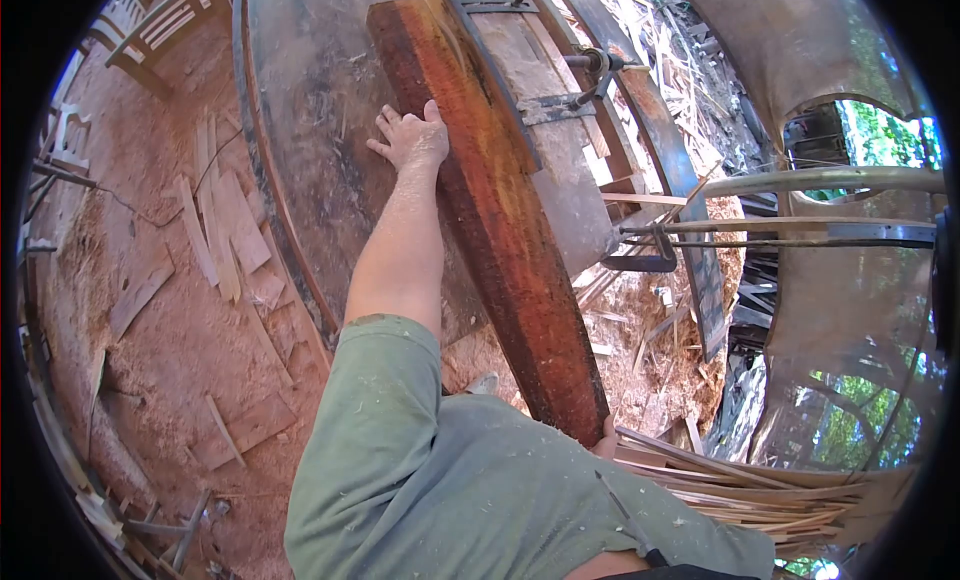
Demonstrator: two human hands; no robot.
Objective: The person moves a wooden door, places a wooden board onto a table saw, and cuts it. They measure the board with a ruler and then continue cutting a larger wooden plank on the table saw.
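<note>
A long, thick reddish-brown wooden beam (pixel 515 250) lies slantwise across a worn saw table, its near end overhanging toward my body. My left hand (pixel 412 140) is spread against the beam's left edge, fingers pointing left over the tabletop and thumb at the wood. At the overhanging near end, my right hand (pixel 606 440) grips the beam's right corner; most of that hand is hidden behind the wood and my sleeve. Along the beam's far right side runs a straight fence board (pixel 490 75), close against it.
Metal brackets and a clamp screw (pixel 595 65) sit right of the fence. A curved bar (pixel 820 182) reaches in from the right. Thin wood strips (pixel 740 495) are piled at lower right. Offcuts (pixel 225 225) litter the sawdust floor, and a wooden chair (pixel 165 35) stands at upper left.
</note>
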